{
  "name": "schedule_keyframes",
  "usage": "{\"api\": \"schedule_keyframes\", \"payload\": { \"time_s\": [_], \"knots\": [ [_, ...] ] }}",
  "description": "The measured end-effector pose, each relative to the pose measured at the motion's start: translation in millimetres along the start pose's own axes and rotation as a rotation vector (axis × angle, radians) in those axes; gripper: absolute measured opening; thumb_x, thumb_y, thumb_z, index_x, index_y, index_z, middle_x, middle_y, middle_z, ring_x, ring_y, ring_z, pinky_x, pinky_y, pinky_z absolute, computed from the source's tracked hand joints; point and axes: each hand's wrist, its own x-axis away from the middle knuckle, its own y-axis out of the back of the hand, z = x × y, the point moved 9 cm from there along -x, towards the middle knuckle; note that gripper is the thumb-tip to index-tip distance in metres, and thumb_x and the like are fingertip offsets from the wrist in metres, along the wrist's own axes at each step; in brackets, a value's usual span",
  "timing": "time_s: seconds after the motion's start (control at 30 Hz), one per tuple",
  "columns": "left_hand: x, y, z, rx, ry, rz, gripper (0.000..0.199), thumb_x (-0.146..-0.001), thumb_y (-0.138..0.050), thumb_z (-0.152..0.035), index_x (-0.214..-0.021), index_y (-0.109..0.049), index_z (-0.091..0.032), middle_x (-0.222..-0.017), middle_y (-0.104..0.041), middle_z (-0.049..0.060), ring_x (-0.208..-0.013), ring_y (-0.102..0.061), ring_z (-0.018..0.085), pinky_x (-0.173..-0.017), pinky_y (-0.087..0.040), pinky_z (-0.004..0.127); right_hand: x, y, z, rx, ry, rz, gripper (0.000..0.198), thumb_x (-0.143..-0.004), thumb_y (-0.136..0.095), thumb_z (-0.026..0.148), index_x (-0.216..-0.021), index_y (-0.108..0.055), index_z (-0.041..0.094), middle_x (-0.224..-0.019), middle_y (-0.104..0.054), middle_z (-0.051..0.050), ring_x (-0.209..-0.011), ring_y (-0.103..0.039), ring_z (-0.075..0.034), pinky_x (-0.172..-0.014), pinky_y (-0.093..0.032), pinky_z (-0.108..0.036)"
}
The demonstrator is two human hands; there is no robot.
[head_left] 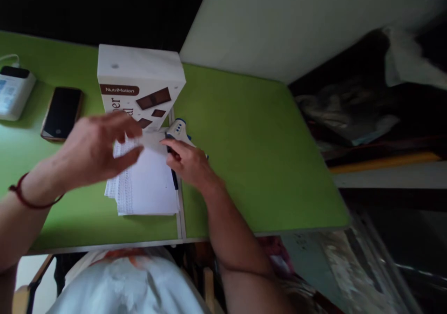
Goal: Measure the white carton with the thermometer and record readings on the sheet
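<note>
My left hand hovers over the left part of a stack of paper sheets, thumb and fingers apart, holding nothing. Rows of small print or writing run down the sheets' left side. At the stack's right edge, my right hand has its fingers closed around a dark pen, partly hidden by the fingers. Just beyond that hand lies a white and blue handheld device with blue buttons, shaped like an infrared thermometer. A white NutriMotion box stands upright behind the sheets.
A phone lies on the green table, left of the box. Farther left is a white device with a cable. A pale wall or panel rises behind the table, and a cluttered shelf stands to the right.
</note>
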Motion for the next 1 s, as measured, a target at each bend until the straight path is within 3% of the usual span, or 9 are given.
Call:
{"api": "schedule_keyframes", "payload": {
  "time_s": [0.1, 0.2, 0.3, 0.43, 0.57, 0.7, 0.87, 1.0],
  "knots": [
    [31.0, -53.6, -31.2, -0.126, -0.141, 0.376, 0.035, -0.092, -0.068, -0.043, -0.114, -0.065, -0.016, -0.112, -0.069, 0.013, -0.097, -0.067, 0.030, -0.081, -0.058, 0.047, 1.6, 18.7, 13.5, -0.295, 0.075, -0.108, 0.035, -0.094, -0.045, 0.027, -0.124, -0.063, 0.024, -0.108, -0.066, -0.007, -0.094, -0.063, -0.018, -0.086, -0.054, -0.034],
    [66.0, -92.6, -37.3, -0.184, -0.215, 0.485, 0.066, -0.074, -0.084, -0.050, -0.125, -0.064, -0.013, -0.140, -0.056, 0.023, -0.131, -0.051, 0.043, -0.108, -0.041, 0.067, 5.3, 21.6, 19.4, -0.480, 0.040, -0.210, 0.037, -0.090, -0.063, 0.036, -0.125, -0.059, 0.025, -0.106, -0.063, -0.006, -0.091, -0.061, -0.017, -0.088, -0.054, -0.033],
    [86.2, -112.5, -25.4, -0.165, -0.184, 0.495, 0.071, -0.075, -0.083, -0.050, -0.133, -0.061, -0.016, -0.146, -0.050, 0.023, -0.138, -0.043, 0.043, -0.113, -0.028, 0.073, 9.3, 8.0, 22.9, -0.549, -0.064, -0.279, 0.028, -0.093, -0.061, 0.048, -0.107, -0.063, 0.024, -0.083, -0.058, -0.002, -0.072, -0.055, -0.014, -0.072, -0.052, -0.030],
    [89.9, -111.9, -17.9, -0.054, -0.201, 0.409, 0.070, -0.086, -0.067, -0.062, -0.137, -0.059, -0.015, -0.142, -0.052, 0.023, -0.136, -0.044, 0.043, -0.115, -0.025, 0.070, 10.6, -32.0, 27.8, -0.655, -0.146, -0.156, 0.037, -0.101, -0.042, 0.048, -0.112, -0.066, 0.022, -0.080, -0.059, -0.002, -0.072, -0.056, -0.014, -0.072, -0.050, -0.029],
    [84.1, -101.9, -13.4, 0.013, -0.170, 0.301, 0.074, -0.095, -0.045, -0.071, -0.132, -0.061, -0.009, -0.132, -0.057, 0.024, -0.130, -0.048, 0.041, -0.114, -0.033, 0.063, 12.9, -54.9, 12.1, -0.687, -0.227, -0.166, 0.021, -0.091, -0.053, 0.038, -0.097, -0.062, 0.020, -0.077, -0.061, 0.000, -0.069, -0.057, -0.012, -0.068, -0.050, -0.026],
    [81.2, -97.7, -9.6, 0.015, -0.146, 0.264, 0.055, -0.100, -0.045, -0.052, -0.127, -0.064, -0.007, -0.129, -0.058, 0.024, -0.128, -0.050, 0.039, -0.111, -0.042, 0.056, 12.5, -53.1, 3.6, -0.564, -0.252, -0.219, 0.017, -0.079, -0.063, 0.035, -0.085, -0.058, 0.020, -0.073, -0.062, 0.001, -0.064, -0.055, -0.011, -0.063, -0.049, -0.023],
    [79.1, -94.3, -6.7, 0.096, -0.113, 0.270, 0.054, -0.095, -0.050, -0.052, -0.121, -0.067, -0.008, -0.132, -0.057, 0.025, -0.128, -0.051, 0.041, -0.109, -0.044, 0.060, 10.4, -41.8, 8.5, -0.491, -0.227, -0.254, 0.022, -0.082, -0.060, 0.042, -0.075, -0.056, 0.020, -0.065, -0.058, 0.001, -0.058, -0.053, -0.012, -0.061, -0.049, -0.024],
    [78.6, -94.3, -7.6, 0.099, -0.109, 0.291, 0.049, -0.089, -0.056, -0.043, -0.120, -0.067, -0.006, -0.134, -0.055, 0.025, -0.132, -0.047, 0.042, -0.109, -0.045, 0.059, 9.6, -43.5, 8.0, -0.504, -0.241, -0.227, 0.019, -0.083, -0.058, 0.039, -0.083, -0.062, 0.021, -0.073, -0.065, -0.001, -0.065, -0.058, -0.014, -0.067, -0.052, -0.027]
  ]
}}
